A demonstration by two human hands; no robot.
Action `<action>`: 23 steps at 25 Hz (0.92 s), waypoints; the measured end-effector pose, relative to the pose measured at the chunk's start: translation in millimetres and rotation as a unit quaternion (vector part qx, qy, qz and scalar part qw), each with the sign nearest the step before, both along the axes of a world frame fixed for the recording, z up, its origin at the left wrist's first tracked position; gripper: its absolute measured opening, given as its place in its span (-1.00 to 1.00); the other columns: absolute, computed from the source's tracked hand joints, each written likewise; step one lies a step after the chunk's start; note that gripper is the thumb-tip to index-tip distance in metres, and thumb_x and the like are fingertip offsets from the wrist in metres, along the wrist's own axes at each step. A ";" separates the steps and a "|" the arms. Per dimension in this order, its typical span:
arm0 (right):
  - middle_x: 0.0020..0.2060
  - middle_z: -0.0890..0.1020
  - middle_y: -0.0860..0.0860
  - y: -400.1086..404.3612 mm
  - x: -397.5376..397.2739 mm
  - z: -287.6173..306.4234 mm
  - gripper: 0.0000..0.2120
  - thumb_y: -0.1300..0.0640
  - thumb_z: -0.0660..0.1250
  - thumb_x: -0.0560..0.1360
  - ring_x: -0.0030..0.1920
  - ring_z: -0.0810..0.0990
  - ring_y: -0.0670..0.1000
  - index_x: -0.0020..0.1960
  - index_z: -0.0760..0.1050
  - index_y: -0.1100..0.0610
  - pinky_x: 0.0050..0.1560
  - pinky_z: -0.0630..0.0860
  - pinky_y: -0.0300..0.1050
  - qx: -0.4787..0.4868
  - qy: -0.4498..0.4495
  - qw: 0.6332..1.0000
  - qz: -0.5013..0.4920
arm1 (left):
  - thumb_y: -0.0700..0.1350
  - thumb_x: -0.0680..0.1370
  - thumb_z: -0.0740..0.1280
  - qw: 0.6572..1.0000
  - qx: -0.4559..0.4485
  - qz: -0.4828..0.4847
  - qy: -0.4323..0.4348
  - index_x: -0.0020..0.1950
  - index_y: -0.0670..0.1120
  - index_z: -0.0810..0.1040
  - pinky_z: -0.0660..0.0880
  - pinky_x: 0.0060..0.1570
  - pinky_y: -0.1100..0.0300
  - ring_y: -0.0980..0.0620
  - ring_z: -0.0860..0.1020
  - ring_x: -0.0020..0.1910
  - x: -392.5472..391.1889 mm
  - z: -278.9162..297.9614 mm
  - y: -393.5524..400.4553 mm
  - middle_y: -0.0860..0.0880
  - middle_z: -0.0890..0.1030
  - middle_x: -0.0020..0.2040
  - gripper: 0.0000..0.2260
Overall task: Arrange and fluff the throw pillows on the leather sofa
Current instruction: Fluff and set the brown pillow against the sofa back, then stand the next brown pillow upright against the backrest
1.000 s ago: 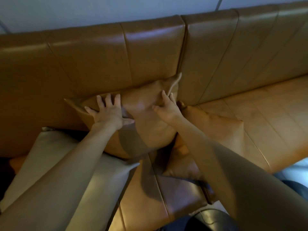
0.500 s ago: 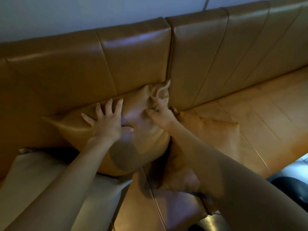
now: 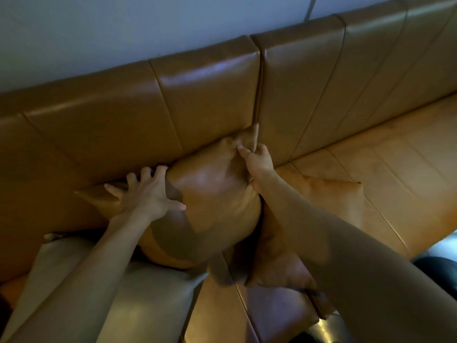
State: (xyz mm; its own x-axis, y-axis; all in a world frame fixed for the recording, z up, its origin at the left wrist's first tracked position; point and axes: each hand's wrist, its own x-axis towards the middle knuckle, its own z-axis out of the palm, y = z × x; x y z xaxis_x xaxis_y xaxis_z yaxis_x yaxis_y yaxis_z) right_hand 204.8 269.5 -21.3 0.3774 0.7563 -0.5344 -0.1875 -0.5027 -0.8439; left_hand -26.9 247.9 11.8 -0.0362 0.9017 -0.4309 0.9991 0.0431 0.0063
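Cushions counted: three, all on the sofa [image 3: 210,95]. One tan cushion [image 3: 212,191] is stood against the sofa's back and is held by two grips. Left grip [image 3: 148,196]: fingers spread and hooked over the top edge, thumb on the face. Right grip [image 3: 259,162]: closed, the top corner pinched. A second tan cushion [image 3: 333,206] and one pale cushion [image 3: 153,293] are laid on the sofa's seat.

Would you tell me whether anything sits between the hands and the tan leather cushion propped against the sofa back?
Nothing visible does: the left hand grips the tan leather cushion, and the right hand pinches its upper corner.
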 end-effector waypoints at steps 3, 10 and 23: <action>0.09 0.63 0.02 -6.0 -4.5 0.0 -0.72 0.01 0.37 0.53 0.12 0.61 0.05 0.20 0.45 0.04 0.22 0.56 0.09 0.036 -0.003 0.999 -0.003 | 0.28 0.33 0.47 1.000 0.012 0.007 -0.003 0.47 0.12 0.12 0.04 0.31 -0.53 -0.27 0.12 0.46 1.3 9.8 -4.3 -0.09 0.24 0.45 -0.16; 0.22 0.61 0.04 -25.4 -2.1 -1.1 -0.45 -0.06 0.40 0.51 0.19 0.61 0.04 0.42 0.34 0.06 0.25 0.54 0.14 0.053 0.041 0.998 0.005 | 0.27 0.34 0.47 1.000 0.024 0.012 0.012 0.47 0.10 0.12 0.13 0.31 -0.49 -0.24 0.14 0.44 10.0 9.7 -16.8 -0.11 0.21 0.42 -0.16; -0.02 0.64 0.00 -114.3 108.5 -12.0 -0.72 -0.01 0.20 0.62 -0.06 0.63 -0.02 0.27 0.44 0.08 -0.08 0.60 -0.06 -0.038 0.032 0.996 -0.069 | 0.08 0.60 0.22 0.947 0.053 -0.070 -0.309 0.22 0.01 0.52 0.36 0.13 0.06 -0.10 0.44 0.22 194.7 -19.8 -70.4 -0.03 0.52 0.19 -0.73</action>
